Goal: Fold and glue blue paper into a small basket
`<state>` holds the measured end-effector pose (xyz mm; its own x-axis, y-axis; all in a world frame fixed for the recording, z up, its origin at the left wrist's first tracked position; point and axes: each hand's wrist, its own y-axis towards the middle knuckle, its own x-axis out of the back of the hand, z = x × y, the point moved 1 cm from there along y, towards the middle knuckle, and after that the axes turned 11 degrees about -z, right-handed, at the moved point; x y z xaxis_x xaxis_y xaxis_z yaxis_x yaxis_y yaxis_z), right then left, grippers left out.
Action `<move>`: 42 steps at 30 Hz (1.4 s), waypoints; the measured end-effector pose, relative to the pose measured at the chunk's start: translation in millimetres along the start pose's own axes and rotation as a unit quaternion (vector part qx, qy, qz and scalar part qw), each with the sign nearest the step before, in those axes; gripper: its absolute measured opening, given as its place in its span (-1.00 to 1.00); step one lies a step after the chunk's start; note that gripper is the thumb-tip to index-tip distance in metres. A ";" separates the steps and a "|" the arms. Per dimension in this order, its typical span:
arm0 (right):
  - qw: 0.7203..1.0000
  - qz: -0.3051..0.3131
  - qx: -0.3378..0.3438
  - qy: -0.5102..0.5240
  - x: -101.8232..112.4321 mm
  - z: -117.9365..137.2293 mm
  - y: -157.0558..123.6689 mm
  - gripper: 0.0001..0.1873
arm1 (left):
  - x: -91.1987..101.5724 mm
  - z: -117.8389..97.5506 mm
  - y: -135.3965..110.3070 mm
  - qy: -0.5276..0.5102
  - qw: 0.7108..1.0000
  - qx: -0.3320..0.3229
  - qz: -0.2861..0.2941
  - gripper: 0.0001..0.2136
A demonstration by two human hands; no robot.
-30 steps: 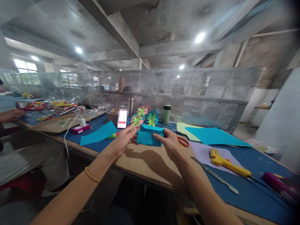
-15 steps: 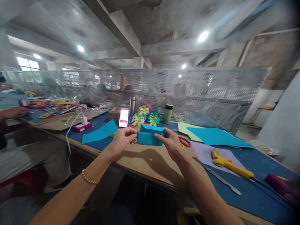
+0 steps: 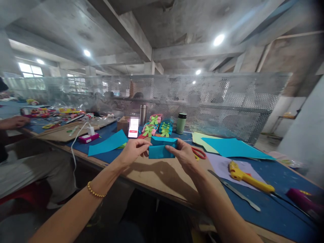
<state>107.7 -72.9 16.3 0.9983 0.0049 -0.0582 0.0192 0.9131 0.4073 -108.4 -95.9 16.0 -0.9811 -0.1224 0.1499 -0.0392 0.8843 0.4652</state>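
Note:
A folded piece of blue paper is held up in front of me, above a brown cardboard sheet. My right hand grips its right end, thumb on the near face and fingers behind. At the left end, my left hand pinches the paper's edge between thumb and forefinger. An upper flap of the paper stands up behind the front panel. Just behind lie small pink and blue paper pieces with green bows. Red-handled scissors lie partly hidden beside my right hand.
To the right lie a yellow glue gun, a metal blade-like tool and blue sheets. A lit phone, a steel flask and a green bottle stand behind. Another person's hand rests far left.
My left hand has shifted slightly right and up along the paper's left edge. The paper has tilted a little. My right hand keeps its grip.

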 end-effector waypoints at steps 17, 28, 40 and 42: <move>1.000 0.027 0.010 0.009 -0.6 -1.7 -2.2 -0.60 | -4.1 -5.8 -0.3 0.119 0.981 -0.147 0.038 -0.71; 0.999 0.031 0.009 0.036 -4.3 -1.5 -5.3 -0.60 | -12.8 -6.4 5.1 0.138 0.975 -0.172 0.016 -0.80; 0.997 0.024 0.006 0.070 -4.6 2.1 -5.6 -0.60 | -16.0 -20.4 2.3 0.115 0.974 -0.175 -0.086 -0.95; 0.997 0.022 0.008 0.067 -4.4 1.9 -5.7 -0.61 | -15.9 -19.6 2.6 0.103 0.980 -0.164 -0.049 -0.92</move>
<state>103.3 -78.9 16.0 0.9818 0.1000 -0.1616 -0.0218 0.9041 0.4268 -89.2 -100.5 32.0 -0.9152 -0.3184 0.2471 -0.0360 0.6753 0.7367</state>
